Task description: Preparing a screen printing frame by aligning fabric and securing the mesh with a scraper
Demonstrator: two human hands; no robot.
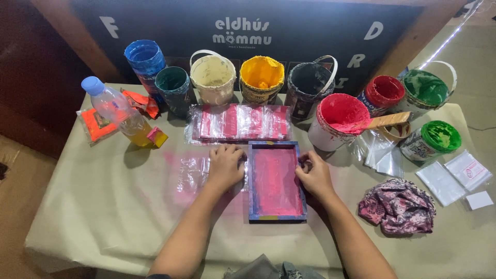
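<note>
Table (103, 217) draped in beige cloth | row of paint buckets (261, 77) along its far edge | pink-inked screen frame (275, 181) lying flat at centre | left hand (226, 166) curled, knuckles resting on clear plastic sheet (192, 173) touching frame's left rail | right hand (313, 174) fingers bent, gripping right rail

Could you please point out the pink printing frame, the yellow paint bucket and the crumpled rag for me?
pink printing frame (274, 181): head view, middle of its pink mesh.
yellow paint bucket (262, 72): head view, yellow paint inside.
crumpled rag (398, 206): head view, centre of the stained cloth.
</note>
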